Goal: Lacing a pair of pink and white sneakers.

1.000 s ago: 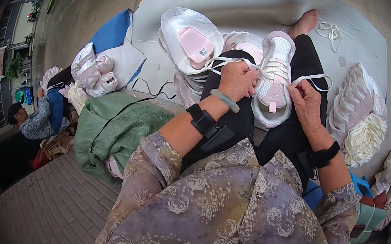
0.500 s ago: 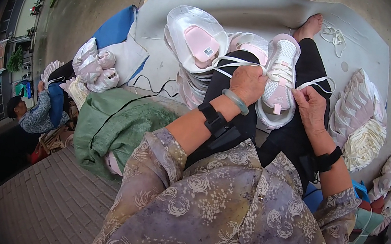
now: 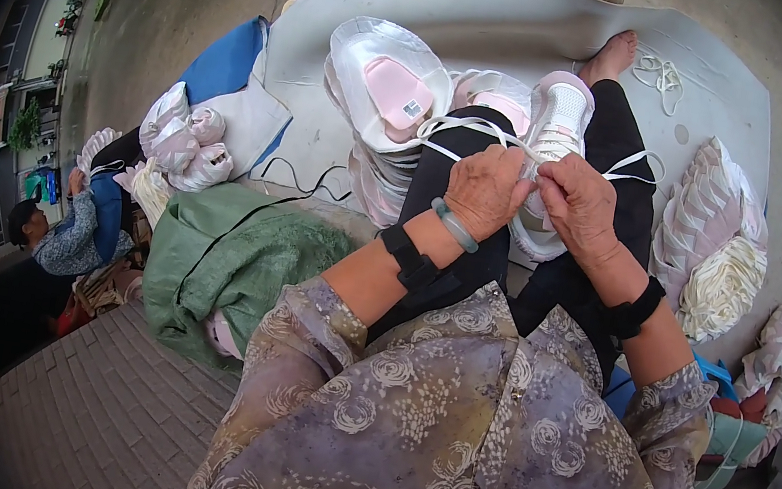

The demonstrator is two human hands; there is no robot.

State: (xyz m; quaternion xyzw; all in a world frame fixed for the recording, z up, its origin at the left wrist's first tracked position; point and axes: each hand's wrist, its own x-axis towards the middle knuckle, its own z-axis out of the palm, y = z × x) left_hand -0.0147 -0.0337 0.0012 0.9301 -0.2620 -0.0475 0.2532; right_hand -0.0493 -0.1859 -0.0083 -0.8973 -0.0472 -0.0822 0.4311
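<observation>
A white and pale pink sneaker (image 3: 565, 104) rests on my lap between my thighs, its heel end away from me. White shoelace (image 3: 470, 125) runs through its eyelets, with loose lengths looping out over both legs. Over the toe side of the lacing, my left hand (image 3: 486, 192) is closed, thumb and fingers pinching the lace. My right hand (image 3: 579, 210) is closed beside it, fingertips pinched on the lace too, nearly touching the left. Both hands cover the shoe's lower eyelets and part of the toe.
Stacked white uppers with pink insoles (image 3: 396, 94) stand left of the shoe. At right lie fanned shoe parts (image 3: 704, 215) and a bundle of cream laces (image 3: 726, 290). A green sack (image 3: 226, 265) is at my left; farther left sits another person (image 3: 85, 229).
My right hand has moved left and up from the shoe's right edge to the lacing, meeting the left hand. The left hand has shifted slightly toward me.
</observation>
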